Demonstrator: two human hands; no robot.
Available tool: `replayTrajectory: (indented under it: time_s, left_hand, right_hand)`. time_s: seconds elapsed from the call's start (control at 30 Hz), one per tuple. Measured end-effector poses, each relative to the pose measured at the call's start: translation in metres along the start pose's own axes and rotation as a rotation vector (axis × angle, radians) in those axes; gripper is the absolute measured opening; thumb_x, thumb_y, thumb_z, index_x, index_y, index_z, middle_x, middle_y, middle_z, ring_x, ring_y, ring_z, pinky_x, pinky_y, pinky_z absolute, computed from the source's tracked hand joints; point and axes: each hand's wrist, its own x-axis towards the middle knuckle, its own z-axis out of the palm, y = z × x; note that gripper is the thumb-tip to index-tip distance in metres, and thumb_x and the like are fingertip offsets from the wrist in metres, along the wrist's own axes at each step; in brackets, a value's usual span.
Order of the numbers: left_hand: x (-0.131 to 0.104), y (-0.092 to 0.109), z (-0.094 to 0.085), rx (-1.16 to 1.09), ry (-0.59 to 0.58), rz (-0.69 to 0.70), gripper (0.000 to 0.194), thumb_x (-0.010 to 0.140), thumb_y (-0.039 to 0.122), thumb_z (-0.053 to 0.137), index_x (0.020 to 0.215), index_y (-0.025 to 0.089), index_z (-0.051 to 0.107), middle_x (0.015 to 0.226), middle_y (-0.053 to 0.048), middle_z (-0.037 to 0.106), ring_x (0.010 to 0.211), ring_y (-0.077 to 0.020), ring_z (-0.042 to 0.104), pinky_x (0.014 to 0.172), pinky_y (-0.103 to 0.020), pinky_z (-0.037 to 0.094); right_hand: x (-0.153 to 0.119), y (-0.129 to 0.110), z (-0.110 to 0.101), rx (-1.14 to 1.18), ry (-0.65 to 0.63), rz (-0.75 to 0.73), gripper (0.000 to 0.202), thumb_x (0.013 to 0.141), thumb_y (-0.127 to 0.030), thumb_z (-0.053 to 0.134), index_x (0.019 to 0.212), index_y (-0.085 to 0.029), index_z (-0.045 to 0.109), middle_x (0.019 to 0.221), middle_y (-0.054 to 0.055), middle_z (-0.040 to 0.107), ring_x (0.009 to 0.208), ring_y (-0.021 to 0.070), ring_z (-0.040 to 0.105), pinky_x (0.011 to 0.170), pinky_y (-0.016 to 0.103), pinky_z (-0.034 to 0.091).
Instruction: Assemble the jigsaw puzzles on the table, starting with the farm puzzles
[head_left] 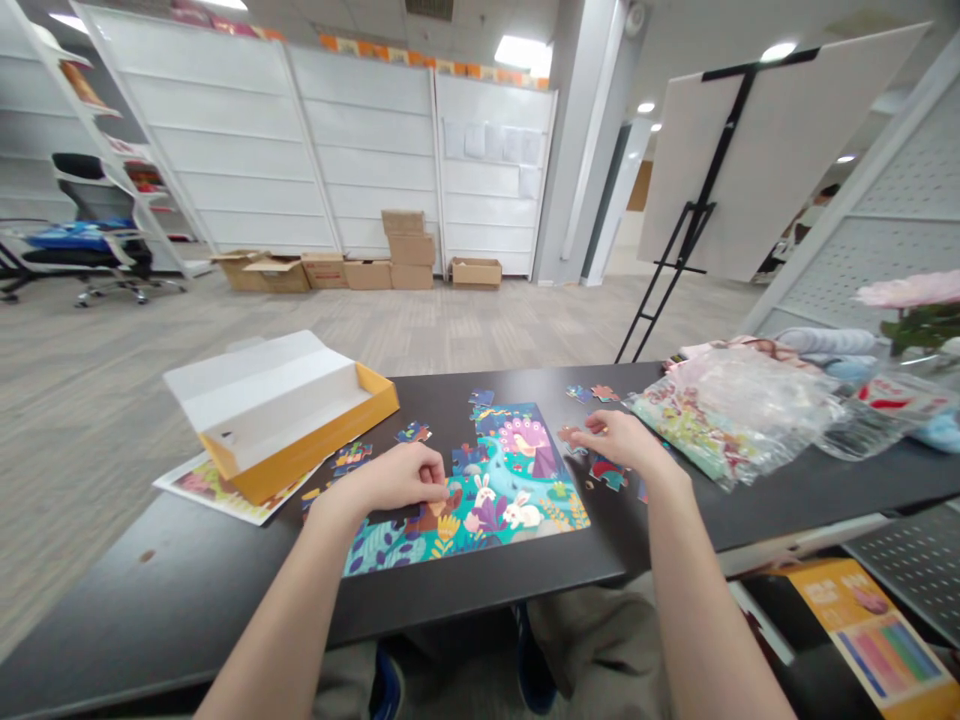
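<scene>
A partly assembled jigsaw puzzle lies on the dark table, showing white rabbits, a pink peacock and a blue stream. My left hand is closed at its left part, fingertips pinched on a brown puzzle piece that they partly cover. My right hand hovers at the puzzle's right side, thumb and fingers a little apart, beside a brownish loose piece. Just below that hand is a red and teal piece. More loose pieces lie left of the puzzle, and several lie beyond my right hand.
An open yellow box stands at the table's left, on a printed sheet. Plastic-wrapped packets cover the right end. A yellow and black box sits low at right. Beyond the table stand an easel and cardboard boxes.
</scene>
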Motion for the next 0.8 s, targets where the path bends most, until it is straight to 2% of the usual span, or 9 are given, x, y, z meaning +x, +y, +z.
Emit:
replayTrajectory:
  time_s: [0.13, 0.2, 0.3, 0.4, 0.5, 0.7, 0.8]
  left_hand:
    - [-0.004, -0.003, -0.007, 0.008, 0.169, 0.032, 0.028, 0.081, 0.047, 0.057, 0.079, 0.02, 0.064, 0.072, -0.003, 0.073, 0.07, -0.019, 0.067, 0.065, -0.026, 0.049]
    - [-0.005, -0.007, -0.011, 0.047, 0.28, 0.022, 0.028, 0.083, 0.046, 0.054, 0.08, 0.02, 0.064, 0.073, -0.003, 0.071, 0.07, -0.0189, 0.066, 0.065, -0.027, 0.049]
    - [-0.006, -0.014, -0.013, 0.073, 0.375, -0.008, 0.028, 0.083, 0.045, 0.054, 0.082, 0.02, 0.064, 0.074, -0.003, 0.071, 0.068, -0.0185, 0.066, 0.064, -0.028, 0.048]
    - [-0.007, -0.02, -0.013, 0.068, 0.388, -0.038, 0.027, 0.084, 0.045, 0.054, 0.086, 0.02, 0.066, 0.076, -0.003, 0.072, 0.068, -0.0189, 0.067, 0.063, -0.028, 0.049]
    - [-0.009, -0.021, -0.012, 0.074, 0.392, -0.049, 0.027, 0.084, 0.044, 0.055, 0.087, 0.02, 0.067, 0.077, -0.003, 0.073, 0.069, -0.0193, 0.068, 0.064, -0.028, 0.049]
    - [-0.016, -0.021, -0.016, 0.126, 0.402, -0.06, 0.024, 0.086, 0.043, 0.055, 0.087, 0.021, 0.066, 0.08, -0.003, 0.074, 0.073, -0.0194, 0.069, 0.067, -0.027, 0.048]
    - [-0.018, -0.023, -0.016, 0.199, 0.384, -0.112, 0.02, 0.086, 0.039, 0.056, 0.086, 0.022, 0.065, 0.081, -0.003, 0.075, 0.076, -0.0197, 0.069, 0.067, -0.027, 0.047]
  right_hand:
    - [0.005, -0.017, 0.005, -0.117, -0.083, 0.018, 0.033, 0.077, -0.05, 0.073, 0.077, -0.017, 0.072, 0.085, 0.014, 0.076, 0.083, 0.0289, 0.072, 0.066, 0.031, 0.049]
    - [0.008, -0.018, 0.007, -0.1, -0.11, 0.015, 0.028, 0.076, -0.044, 0.075, 0.072, -0.017, 0.07, 0.079, 0.012, 0.074, 0.079, 0.0277, 0.072, 0.064, 0.031, 0.048]
    - [0.012, -0.012, 0.011, -0.036, -0.099, 0.008, 0.02, 0.075, -0.036, 0.076, 0.071, -0.017, 0.068, 0.077, 0.01, 0.073, 0.078, 0.0261, 0.071, 0.067, 0.031, 0.049]
    - [0.014, -0.006, 0.017, 0.005, -0.042, -0.013, 0.02, 0.069, -0.031, 0.08, 0.077, -0.018, 0.067, 0.083, 0.009, 0.073, 0.081, 0.0255, 0.07, 0.07, 0.032, 0.051]
    - [0.013, -0.003, 0.019, 0.058, 0.005, 0.001, 0.029, 0.065, -0.027, 0.082, 0.088, -0.019, 0.066, 0.088, 0.007, 0.073, 0.081, 0.0237, 0.07, 0.069, 0.031, 0.052]
    - [0.016, -0.001, 0.006, 0.178, 0.102, 0.046, 0.02, 0.075, -0.022, 0.07, 0.094, -0.02, 0.065, 0.082, 0.003, 0.074, 0.077, 0.0199, 0.07, 0.069, 0.028, 0.05]
    - [0.017, 0.0, 0.001, 0.224, 0.121, 0.044, 0.019, 0.078, -0.023, 0.066, 0.097, -0.019, 0.065, 0.079, 0.003, 0.075, 0.075, 0.019, 0.07, 0.071, 0.029, 0.05]
